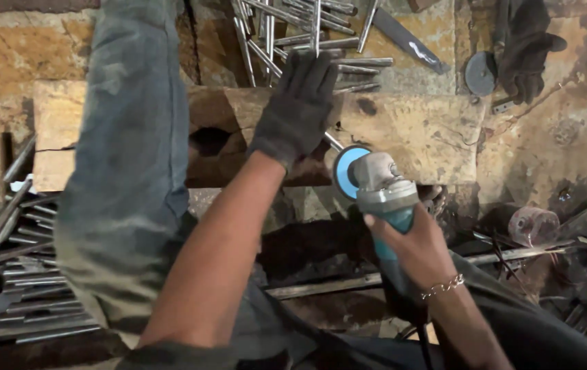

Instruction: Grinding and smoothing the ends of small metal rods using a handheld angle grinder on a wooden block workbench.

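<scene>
An angle grinder [382, 199] is gripped by the right hand [413, 250] beside the wooden block [403, 130], where a rod [333, 142] is pinned by the gloved left hand [297, 109], so a steady cut is judged next.

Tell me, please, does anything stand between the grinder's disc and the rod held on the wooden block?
Nothing visible does. The grinder's disc sits right at the near end of the metal rod, which the gloved left hand pins to the wooden block; the right hand grips the grinder.

Beyond your left hand's fingers [310, 72], metal rods [321, 34] crowd the passage; right of them the wooden block [417, 130] appears bare.
</scene>
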